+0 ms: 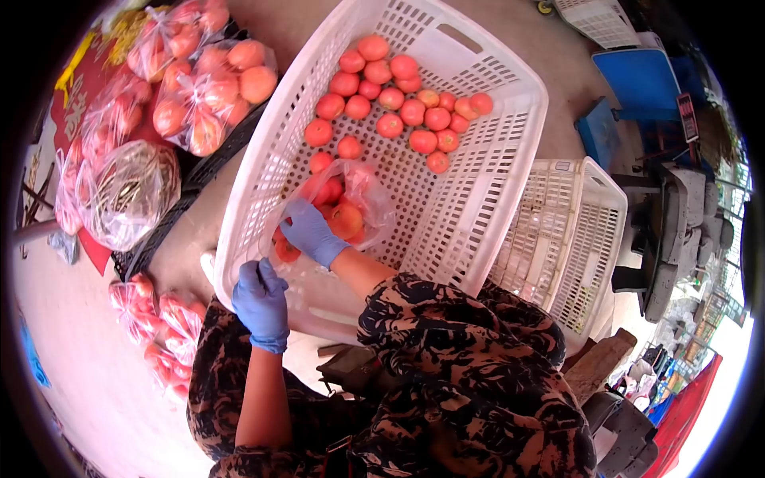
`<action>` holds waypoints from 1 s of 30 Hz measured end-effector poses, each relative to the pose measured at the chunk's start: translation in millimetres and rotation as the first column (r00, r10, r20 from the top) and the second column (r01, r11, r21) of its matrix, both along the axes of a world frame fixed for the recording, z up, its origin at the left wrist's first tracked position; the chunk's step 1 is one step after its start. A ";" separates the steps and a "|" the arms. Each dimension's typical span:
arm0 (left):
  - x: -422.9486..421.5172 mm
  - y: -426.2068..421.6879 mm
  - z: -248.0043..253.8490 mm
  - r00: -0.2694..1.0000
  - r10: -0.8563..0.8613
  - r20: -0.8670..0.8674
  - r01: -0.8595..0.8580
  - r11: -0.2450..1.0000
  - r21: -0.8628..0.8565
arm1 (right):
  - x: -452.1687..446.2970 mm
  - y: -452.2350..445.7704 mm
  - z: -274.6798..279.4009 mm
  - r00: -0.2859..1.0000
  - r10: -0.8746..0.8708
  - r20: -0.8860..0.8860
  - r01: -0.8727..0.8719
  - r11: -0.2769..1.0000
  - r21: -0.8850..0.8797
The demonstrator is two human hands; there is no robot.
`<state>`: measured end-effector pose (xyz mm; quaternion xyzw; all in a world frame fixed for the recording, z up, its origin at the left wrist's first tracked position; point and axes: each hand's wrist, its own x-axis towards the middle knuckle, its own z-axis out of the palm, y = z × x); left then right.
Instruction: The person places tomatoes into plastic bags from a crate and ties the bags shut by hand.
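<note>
Tomatoes [437,119] round, orange-red; some in clear, crinkled bag [376,196].

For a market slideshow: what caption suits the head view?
Gloved right hand at a clear bag of tomatoes in a white crate, left hand nearby.

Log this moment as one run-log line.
left hand at crate rim | right hand at bagged tomatoes | loose tomatoes inside crate
</note>
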<state>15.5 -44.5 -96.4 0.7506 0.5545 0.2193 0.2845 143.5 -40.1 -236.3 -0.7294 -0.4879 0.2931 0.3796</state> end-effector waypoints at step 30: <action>-0.2 -2.2 -7.2 0.989 -0.002 -0.148 0.005 1.000 0.017 | 284.9 28.0 -8.5 0.954 0.010 0.299 0.189 0.755 -0.628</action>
